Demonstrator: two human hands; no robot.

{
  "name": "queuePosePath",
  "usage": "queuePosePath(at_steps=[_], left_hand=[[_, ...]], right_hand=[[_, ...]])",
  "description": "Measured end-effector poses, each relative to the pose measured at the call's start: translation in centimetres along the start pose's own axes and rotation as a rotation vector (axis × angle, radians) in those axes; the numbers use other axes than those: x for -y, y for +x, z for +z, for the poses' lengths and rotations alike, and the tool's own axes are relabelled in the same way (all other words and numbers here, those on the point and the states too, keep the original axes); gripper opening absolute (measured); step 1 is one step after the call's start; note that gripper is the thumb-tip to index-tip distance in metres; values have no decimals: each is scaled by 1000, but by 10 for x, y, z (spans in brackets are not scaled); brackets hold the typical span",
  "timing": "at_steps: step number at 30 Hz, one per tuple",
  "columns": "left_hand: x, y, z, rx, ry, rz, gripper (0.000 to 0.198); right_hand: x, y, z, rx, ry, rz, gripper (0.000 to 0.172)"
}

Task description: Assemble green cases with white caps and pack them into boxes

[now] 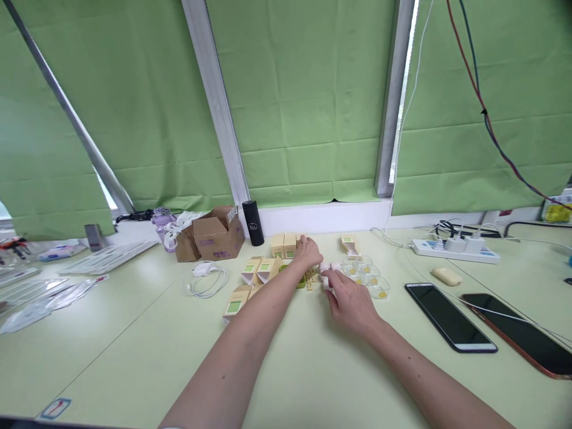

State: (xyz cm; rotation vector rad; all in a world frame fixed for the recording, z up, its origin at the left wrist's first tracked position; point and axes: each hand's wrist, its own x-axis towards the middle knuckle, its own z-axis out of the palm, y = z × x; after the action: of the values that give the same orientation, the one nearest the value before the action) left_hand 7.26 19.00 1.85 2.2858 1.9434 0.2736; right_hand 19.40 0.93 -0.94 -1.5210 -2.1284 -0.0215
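Note:
My left hand point(307, 250) reaches far across the pale green table, fingers curled, beside two upright cream cartons point(284, 245). What it grips, if anything, is hidden. My right hand point(350, 301) is closer to me, its fingers pinched on a small white piece point(328, 275). Several small cream-and-green cartons point(258, 271) lie tipped over to the left of my left forearm. Several clear round lids with yellow centres point(370, 278) sit just right of my right hand. An opened carton point(350, 243) lies behind them.
An open brown cardboard box point(217, 233) and a black cylinder point(252, 223) stand at the back. A coiled white cable point(204, 279) lies left. Two phones point(450, 317) point(521, 341), a power strip point(456, 249) and a white keyboard point(109, 257) are also on the table.

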Motion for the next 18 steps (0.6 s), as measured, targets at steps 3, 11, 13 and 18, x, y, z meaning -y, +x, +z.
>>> queuePosePath(at_steps=[3,11,13,18], left_hand=[[1,3,1,-8,-4,-5,72],[1,7,2,-21,-17,-14,74],[0,8,2,-19,-22,-16,74],[1,9,0,-3,-41,-27,75]], right_hand=[[1,0,0,-6,1,-4,43],[3,-1,-2,14,-1,-8,40],[4,-1,-1,16,-4,-9,39],[5,-2,0,7,-2,-30,40]])
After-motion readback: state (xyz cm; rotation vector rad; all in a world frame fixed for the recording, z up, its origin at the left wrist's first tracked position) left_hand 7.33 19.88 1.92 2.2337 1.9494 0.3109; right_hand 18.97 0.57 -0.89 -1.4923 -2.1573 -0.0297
